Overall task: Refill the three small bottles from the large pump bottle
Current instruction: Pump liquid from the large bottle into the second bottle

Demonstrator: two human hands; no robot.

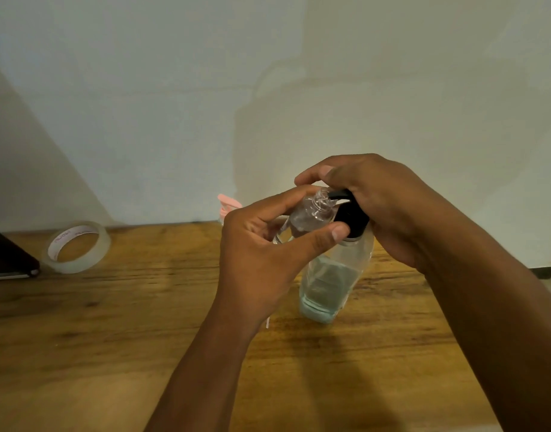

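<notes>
The large clear pump bottle (330, 282) stands on the wooden table (112, 322), partly filled with pale liquid, its black pump head (350, 219) on top. My left hand (261, 254) grips a small clear bottle (311, 213), tilted, with its open neck right at the pump spout. My right hand (377, 201) is curled over the top of the black pump head. Behind my left hand peeks another small bottle with a pink cap (229, 204). A third small bottle is not visible.
A roll of clear tape (77, 247) lies at the left near the wall. A dark flat object (9, 257) sits at the far left edge. The pale wall (174, 120) rises just behind the table.
</notes>
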